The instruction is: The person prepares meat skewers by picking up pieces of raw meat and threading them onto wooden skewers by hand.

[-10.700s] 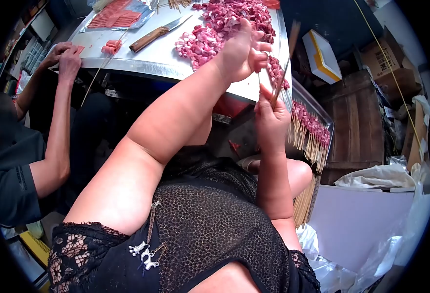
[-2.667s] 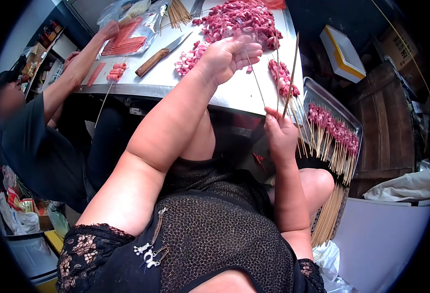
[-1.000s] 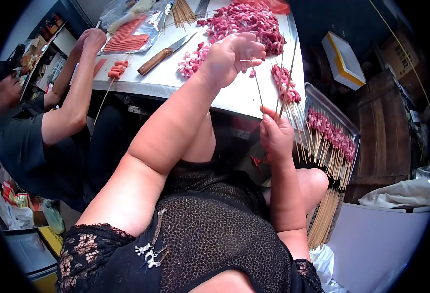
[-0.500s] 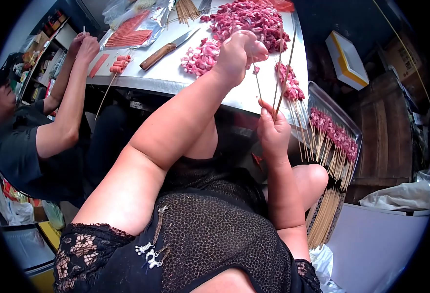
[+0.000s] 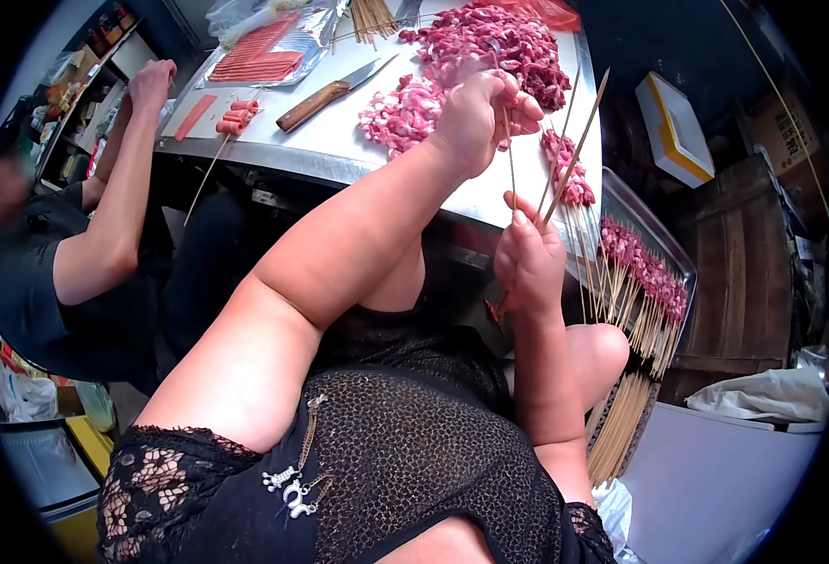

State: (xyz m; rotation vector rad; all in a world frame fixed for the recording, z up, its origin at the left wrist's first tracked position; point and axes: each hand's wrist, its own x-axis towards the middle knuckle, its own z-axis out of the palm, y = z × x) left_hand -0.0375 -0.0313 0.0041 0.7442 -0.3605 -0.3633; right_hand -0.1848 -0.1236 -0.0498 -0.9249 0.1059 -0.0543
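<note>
My right hand (image 5: 532, 258) is closed round the lower ends of a few bamboo skewers (image 5: 572, 155), which point up and fan apart. One of these skewers runs up to my left hand (image 5: 488, 122), whose fingers are curled at its upper part. A small bit of meat shows on that skewer just below the fingers. What the left fingers pinch is hidden. Behind the left hand lies a large heap of cut raw meat (image 5: 489, 42), with a paler heap (image 5: 400, 117) beside it. Loaded meat skewers (image 5: 567, 169) rest on the table edge near my right hand.
A metal tray (image 5: 687, 258) at right holds rows of meat skewers and bare sticks (image 5: 626, 428). On the table (image 5: 301, 155) lie a wooden-handled knife (image 5: 325, 99), pink rolls on a skewer (image 5: 236, 117) and packed pink strips (image 5: 254, 66). Another person (image 5: 85, 254) works at left.
My left hand has moved slightly right and down, its fingers now curled at the skewer. The skewers in my right hand lean further right. The other person's hands shifted slightly.
</note>
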